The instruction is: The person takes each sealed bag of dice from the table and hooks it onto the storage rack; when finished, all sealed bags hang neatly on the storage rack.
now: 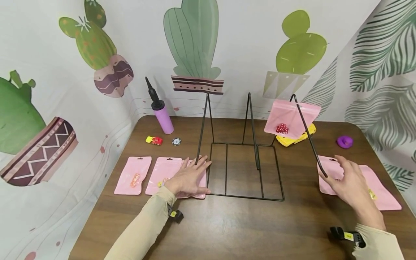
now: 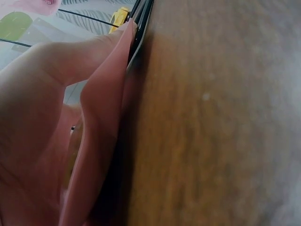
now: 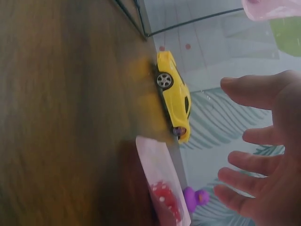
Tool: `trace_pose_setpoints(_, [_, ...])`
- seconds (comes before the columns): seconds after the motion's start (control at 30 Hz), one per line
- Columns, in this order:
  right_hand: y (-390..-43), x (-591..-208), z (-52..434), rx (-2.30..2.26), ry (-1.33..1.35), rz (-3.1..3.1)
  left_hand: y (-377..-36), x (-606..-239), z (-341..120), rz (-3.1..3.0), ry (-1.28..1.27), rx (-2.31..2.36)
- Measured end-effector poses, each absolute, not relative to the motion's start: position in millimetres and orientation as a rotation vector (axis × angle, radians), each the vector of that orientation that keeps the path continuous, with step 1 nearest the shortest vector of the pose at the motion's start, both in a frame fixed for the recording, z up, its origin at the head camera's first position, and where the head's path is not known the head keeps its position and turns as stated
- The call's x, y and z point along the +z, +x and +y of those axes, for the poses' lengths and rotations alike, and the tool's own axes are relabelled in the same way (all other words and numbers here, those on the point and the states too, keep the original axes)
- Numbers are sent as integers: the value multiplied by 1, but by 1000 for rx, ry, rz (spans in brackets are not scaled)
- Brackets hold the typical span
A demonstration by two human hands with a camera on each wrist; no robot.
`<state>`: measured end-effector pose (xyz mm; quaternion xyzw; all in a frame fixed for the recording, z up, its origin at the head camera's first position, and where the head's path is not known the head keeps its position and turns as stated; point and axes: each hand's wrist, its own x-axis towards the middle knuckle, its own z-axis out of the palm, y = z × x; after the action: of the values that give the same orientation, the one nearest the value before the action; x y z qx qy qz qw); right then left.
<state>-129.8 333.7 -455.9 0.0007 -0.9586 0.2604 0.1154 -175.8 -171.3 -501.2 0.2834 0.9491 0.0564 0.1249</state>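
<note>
Head view: hanging pink pouch (image 1: 290, 119) w/ red dice (image 1: 281, 128).

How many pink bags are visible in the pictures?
6, possibly more hidden: one hanging on the wire rack, three left bags, one under the left hand, two right bags near the right hand.

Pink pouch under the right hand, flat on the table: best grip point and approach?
Take the pouch by its top edge, the end with the hang hole, nearest the wire rack. It lies flat, so there is no side to wrap; probably slide the fingers under that thin edge from the rack side and pinch with the thumb. The right hand hovers open above it.
</note>
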Motion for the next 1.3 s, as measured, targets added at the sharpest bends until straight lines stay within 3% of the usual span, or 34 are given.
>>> trace_pose_setpoints(0.37, [-127, -466, 347, 730, 18, -2874, -174, -501, -171, 2766, 823, 166])
trace_pose_setpoints(1.3, [-133, -475, 360, 640, -395, -3210, -176, -501, -171, 2770, 833, 147])
